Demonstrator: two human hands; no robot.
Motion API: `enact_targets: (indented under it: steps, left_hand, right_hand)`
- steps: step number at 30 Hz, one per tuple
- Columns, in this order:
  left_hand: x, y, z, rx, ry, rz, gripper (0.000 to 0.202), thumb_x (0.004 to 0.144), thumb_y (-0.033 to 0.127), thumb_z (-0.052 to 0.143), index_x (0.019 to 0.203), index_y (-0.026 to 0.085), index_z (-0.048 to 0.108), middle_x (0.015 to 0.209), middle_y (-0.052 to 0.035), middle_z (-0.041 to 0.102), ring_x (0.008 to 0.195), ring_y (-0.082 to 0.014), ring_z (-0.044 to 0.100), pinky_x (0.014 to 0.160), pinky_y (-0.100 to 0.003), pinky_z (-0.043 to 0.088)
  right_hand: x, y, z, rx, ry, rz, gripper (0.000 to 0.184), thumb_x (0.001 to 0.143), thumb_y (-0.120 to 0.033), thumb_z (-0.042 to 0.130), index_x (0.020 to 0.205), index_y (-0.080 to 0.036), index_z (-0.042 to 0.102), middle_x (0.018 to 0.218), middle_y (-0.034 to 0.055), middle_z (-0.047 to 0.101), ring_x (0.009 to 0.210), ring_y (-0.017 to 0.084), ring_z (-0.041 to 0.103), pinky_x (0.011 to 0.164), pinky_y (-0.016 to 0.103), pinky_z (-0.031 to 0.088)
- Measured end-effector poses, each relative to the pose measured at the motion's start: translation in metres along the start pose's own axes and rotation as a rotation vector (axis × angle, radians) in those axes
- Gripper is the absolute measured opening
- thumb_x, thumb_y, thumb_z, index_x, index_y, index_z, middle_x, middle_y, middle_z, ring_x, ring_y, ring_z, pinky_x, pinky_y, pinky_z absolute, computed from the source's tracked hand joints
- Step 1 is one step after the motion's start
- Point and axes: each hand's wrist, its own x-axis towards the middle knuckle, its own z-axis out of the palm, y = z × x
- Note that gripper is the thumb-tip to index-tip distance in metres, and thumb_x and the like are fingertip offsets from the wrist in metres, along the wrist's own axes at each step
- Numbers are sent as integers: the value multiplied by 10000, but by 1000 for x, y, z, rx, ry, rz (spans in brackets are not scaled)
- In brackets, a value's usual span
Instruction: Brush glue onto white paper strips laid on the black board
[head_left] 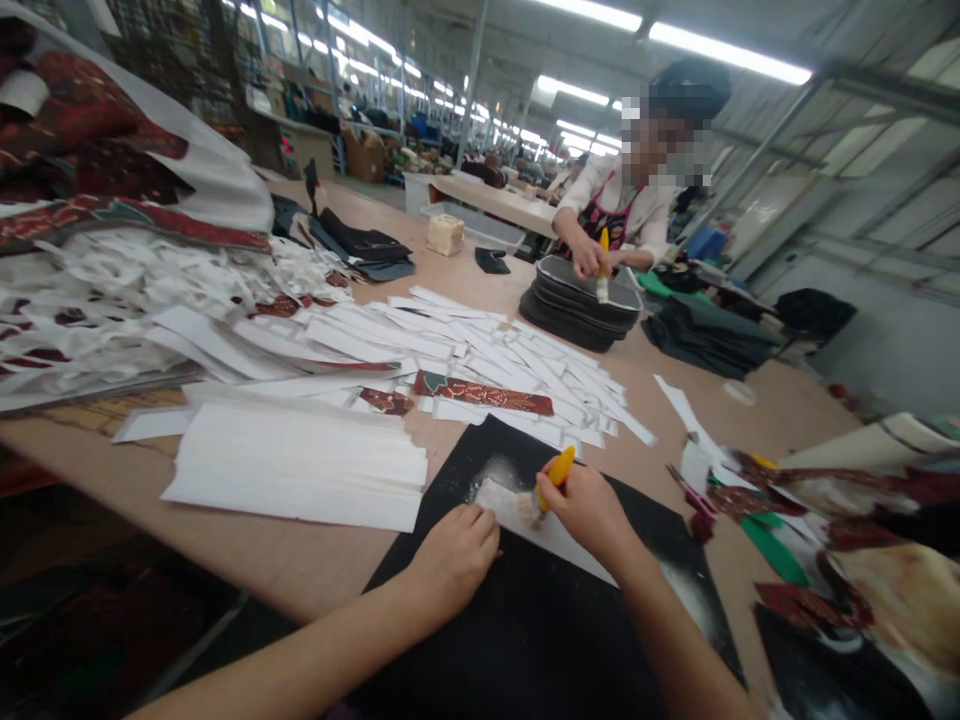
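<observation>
The left hand [454, 560] — fingers pressed together — holds a white paper strip [570, 545] on the black mat [540, 640]; the right hand [589, 510] pinches a yellow brush [559, 472].

Paper strips [480, 345] crowding the black mat [540, 650]

Bright overhead tube lights [729, 50], edges somewhat warped

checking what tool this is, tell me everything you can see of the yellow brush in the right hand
The brush has a bright yellow handle, plastic by the look of it, and a short tuft of pale bristles at its lower end. The right hand grips it, handle tilted up to the right, bristles down on a white strip lying on a black mat. A pale smear marks the mat beside them.
</observation>
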Motion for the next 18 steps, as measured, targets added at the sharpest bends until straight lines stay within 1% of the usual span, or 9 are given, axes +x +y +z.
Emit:
enact_targets:
  steps: [1,3,6,9,11,13,15,17,18]
  left_hand:
    - [0,0,0,3,12,2,122,843,180,467,894,115,557,853,-78,557,820,-222,520,710,-356,471]
    - [0,1,-1,12,36,7,128,851,178,451,891,117,557,842,-77,555,815,-218,520,708,-354,468]
    - [0,1,-2,29,50,9,145,864,182,431,897,127,561,829,-74,561,819,-215,529,708,-349,464]
    - [-1,0,-2,42,60,17,157,862,181,440,935,120,565,869,-87,579,848,-220,540,727,-353,460]
    - [-1,-1,-2,48,84,33,167,859,178,442,944,114,571,885,-94,589,849,-226,546,734,-362,460]
    - [-1,-2,-3,46,130,44,172,861,187,439,927,120,582,877,-92,599,831,-227,554,733,-369,462]
    - [0,-2,-3,45,182,44,176,861,190,436,918,127,590,871,-87,609,821,-224,561,750,-378,464]
    - [0,0,-4,51,225,37,184,859,169,433,939,122,592,899,-87,620,843,-219,569,804,-388,458]
    - [-1,1,-4,53,242,31,194,858,156,429,959,117,590,924,-89,625,866,-215,572,838,-389,452]
  right_hand:
    - [-3,-1,-3,-60,39,-6,229,808,-303,445,679,-180,590,576,24,579,588,163,550,624,278,393]
    - [-10,-1,-9,-40,70,-68,225,817,-314,448,726,-180,603,648,30,610,656,165,562,679,283,398]
    - [-30,19,-17,147,-15,-80,208,833,-325,443,820,-206,613,743,-3,637,699,137,574,688,250,408]
    - [-67,74,-32,146,-52,153,243,821,-317,419,766,-190,619,639,-3,610,599,134,566,591,239,408]
    - [-98,114,-48,-19,-21,337,286,798,-332,413,675,-169,614,524,13,560,517,157,541,530,262,387]
    - [-126,141,-62,-220,85,425,343,794,-376,401,608,-169,601,481,31,533,509,183,537,528,288,380]
    - [-141,148,-68,-278,156,394,377,822,-394,356,668,-172,620,559,49,586,587,192,574,572,291,402]
    - [-142,140,-67,-286,152,310,396,841,-392,319,715,-181,629,614,50,614,627,187,590,602,286,416]
    - [-139,133,-65,-324,149,274,405,838,-395,315,683,-182,623,593,52,604,609,189,585,602,292,417]
